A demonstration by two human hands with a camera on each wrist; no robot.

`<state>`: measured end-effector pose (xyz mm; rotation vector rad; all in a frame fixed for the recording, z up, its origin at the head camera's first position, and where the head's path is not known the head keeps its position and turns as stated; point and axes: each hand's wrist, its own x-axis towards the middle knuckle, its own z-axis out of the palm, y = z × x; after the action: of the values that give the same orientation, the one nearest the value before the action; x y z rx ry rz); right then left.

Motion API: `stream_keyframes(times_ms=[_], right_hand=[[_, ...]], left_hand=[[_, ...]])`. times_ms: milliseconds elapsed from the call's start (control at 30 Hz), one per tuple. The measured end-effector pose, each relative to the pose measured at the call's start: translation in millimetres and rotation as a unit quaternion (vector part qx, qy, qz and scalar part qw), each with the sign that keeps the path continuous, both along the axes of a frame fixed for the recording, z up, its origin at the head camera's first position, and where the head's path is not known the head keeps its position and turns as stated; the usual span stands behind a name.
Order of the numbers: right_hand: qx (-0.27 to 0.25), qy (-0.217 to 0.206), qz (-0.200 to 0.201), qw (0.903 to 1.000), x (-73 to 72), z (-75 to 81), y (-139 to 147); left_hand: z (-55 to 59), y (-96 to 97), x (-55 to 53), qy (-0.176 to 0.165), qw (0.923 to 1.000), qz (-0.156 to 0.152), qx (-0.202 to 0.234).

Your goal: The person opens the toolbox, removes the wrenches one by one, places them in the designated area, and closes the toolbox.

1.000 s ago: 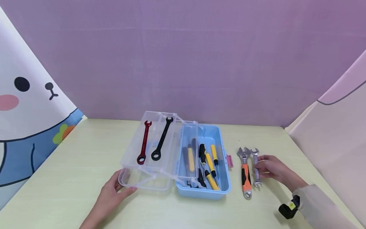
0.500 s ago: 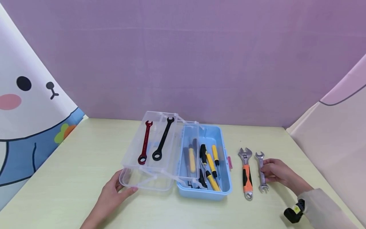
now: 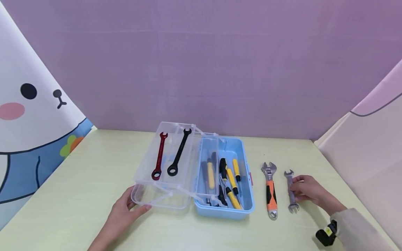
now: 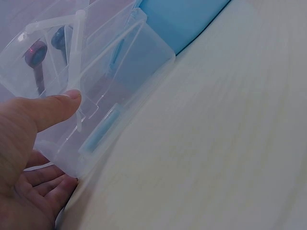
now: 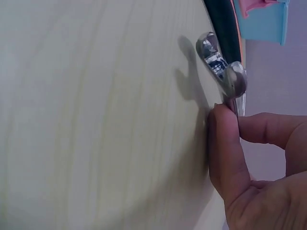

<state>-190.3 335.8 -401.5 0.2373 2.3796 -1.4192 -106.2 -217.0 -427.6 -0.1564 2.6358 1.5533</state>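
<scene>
Right hand (image 3: 308, 190) pinches wrench (image 3: 292, 199) | left hand (image 3: 123, 213) grips clear lid (image 3: 176, 202) | between them I see blue box (image 3: 222, 212) holding screwdrivers (image 3: 231, 180)

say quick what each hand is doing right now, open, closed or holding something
Left hand: holding the clear lid by its near left corner.
Right hand: pinching the silver open-ended wrench.

The box (image 3: 223, 213) sits on the table (image 3: 78, 174), with screwdrivers (image 3: 231, 180) in it. To its left, two wrenches (image 3: 179, 153) lie on a tray (image 3: 170, 143). To its right lies the adjustable wrench (image 3: 270, 200), then the last wrench (image 3: 292, 199).
</scene>
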Motion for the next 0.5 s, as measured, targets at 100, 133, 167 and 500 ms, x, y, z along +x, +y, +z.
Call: stream_keyframes(times_ms=[100,133,167,500], right_hand=[[0.017,0.000,0.002,0.9999,-1.3,1.2,-1.5],[0.023,0.000,0.002,0.9997,-1.9,1.6,-2.0],[0.031,-0.001,0.002,0.9995,-2.6,2.0,-2.6],[0.126,0.004,0.000,0.9920,-7.6,4.8,-9.2]], left_hand=[[0.5,0.2,0.1,0.003,1.0000,0.001,0.004],[0.7,0.4,0.2,0.004,1.0000,0.001,0.003],[1.0,0.7,0.2,0.005,1.0000,0.001,0.003],[1.7,1.0,-0.3,0.008,0.9999,-0.002,0.007]])
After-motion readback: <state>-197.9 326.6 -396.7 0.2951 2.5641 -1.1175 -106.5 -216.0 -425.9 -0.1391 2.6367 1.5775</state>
